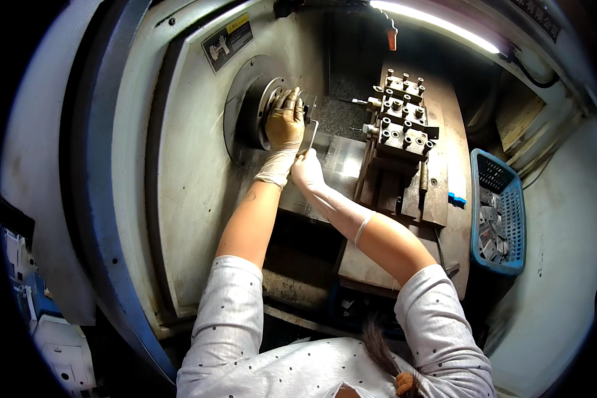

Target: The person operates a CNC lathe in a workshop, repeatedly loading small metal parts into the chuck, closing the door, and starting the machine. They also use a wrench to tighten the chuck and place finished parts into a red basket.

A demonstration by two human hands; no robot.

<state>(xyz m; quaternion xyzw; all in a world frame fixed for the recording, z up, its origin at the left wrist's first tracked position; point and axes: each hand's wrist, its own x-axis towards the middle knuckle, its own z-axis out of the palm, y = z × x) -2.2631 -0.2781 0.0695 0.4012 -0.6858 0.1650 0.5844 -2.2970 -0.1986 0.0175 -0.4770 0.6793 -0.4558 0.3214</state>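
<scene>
In the head view, the one container that can be made out clearly is a blue plastic basket (515, 212) on the right, with lattice walls. Flat grey metal pieces (491, 229) lie heaped in its near part, overlapping too much to count.

On the left is one round chuck (253, 116). Right of the middle, three bolted tool blocks (397, 106) stand in a row from far to near, and two slim tools (357, 101) point left from them. One small blue item (456, 199) lies right of the blocks; nearer is one T-handled tool (450, 268). At the far side are one lit lamp tube (438, 25) and one orange nozzle (393, 40).

Both hands are gloved. The left hand (285, 127) lies against the chuck's right face, fingers straight and close together; whether it pinches anything underneath cannot be told. The right hand (306, 171), just nearer, is curled around the near end of one bent metal key (313, 136), whose far end is beside the chuck.
</scene>
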